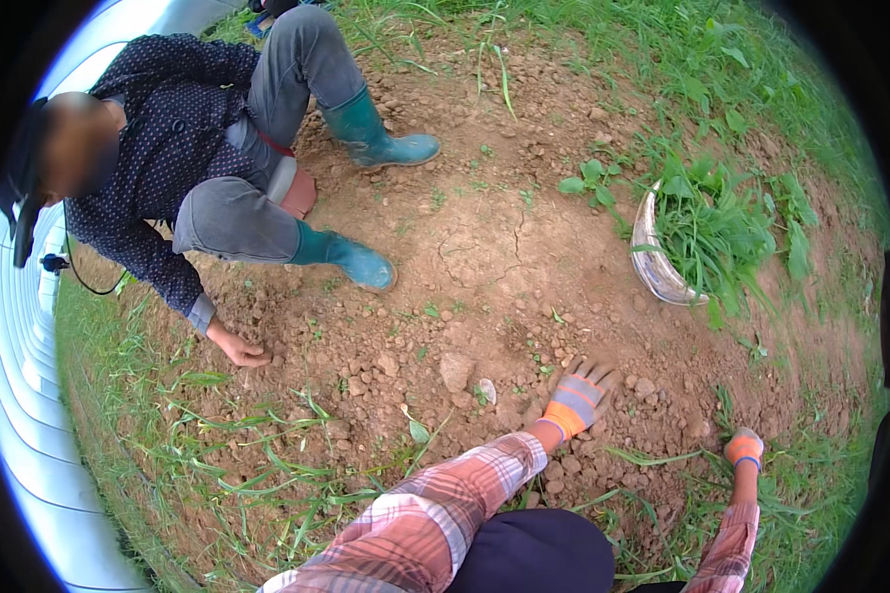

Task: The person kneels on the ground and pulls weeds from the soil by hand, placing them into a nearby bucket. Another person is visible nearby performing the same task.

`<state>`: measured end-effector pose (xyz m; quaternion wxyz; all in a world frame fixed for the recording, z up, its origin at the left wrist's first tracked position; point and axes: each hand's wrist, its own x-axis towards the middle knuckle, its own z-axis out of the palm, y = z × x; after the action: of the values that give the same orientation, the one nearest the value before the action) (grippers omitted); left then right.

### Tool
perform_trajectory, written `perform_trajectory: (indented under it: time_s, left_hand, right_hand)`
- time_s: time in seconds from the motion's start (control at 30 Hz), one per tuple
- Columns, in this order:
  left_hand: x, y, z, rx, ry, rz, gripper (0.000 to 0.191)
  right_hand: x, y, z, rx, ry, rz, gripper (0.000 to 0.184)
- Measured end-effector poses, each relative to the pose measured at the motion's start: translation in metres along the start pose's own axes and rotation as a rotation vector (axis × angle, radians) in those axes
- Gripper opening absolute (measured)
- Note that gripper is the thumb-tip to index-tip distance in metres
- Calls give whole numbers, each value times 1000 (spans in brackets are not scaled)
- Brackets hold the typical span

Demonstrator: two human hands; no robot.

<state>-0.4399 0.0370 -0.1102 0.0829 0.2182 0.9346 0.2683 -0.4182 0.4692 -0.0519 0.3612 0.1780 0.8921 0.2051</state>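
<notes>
My left hand (580,396), in a grey and orange work glove, lies palm down on the crumbly brown soil (519,326) with its fingers apart. Small weed sprouts and a pale flat stone (487,391) lie to its left. Farther right, my right hand (744,447) wears a matching glove. Its fingers are curled at a tuft of green grass (724,408); whether they grip it is hard to tell. Beyond both hands, a whitish bucket (656,256) holds a heap of pulled green weeds (712,230).
A co-worker in teal rubber boots (367,263) sits at the upper left on a low seat (297,194), one bare hand (241,348) at the soil. Long-leaved green plants (289,459) grow at the lower left. Grass borders the right side. Pale sheeting (30,415) curves along the left edge.
</notes>
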Motion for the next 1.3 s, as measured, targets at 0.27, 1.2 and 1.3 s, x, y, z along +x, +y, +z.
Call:
perform_trajectory:
  time_s: [0.27,1.2,1.3]
  left_hand:
    - [-2,-5,15,180,-40,58,45]
    - [1,-3,9,-82,316,75,38]
    - [3,-3,6,-88,320,83,36]
  right_hand:
    - [20,1,3,130,83,-157,34]
    - [6,-181,-295,166,632,-281,57]
    - [-46,-174,-277,178,996,-398,50]
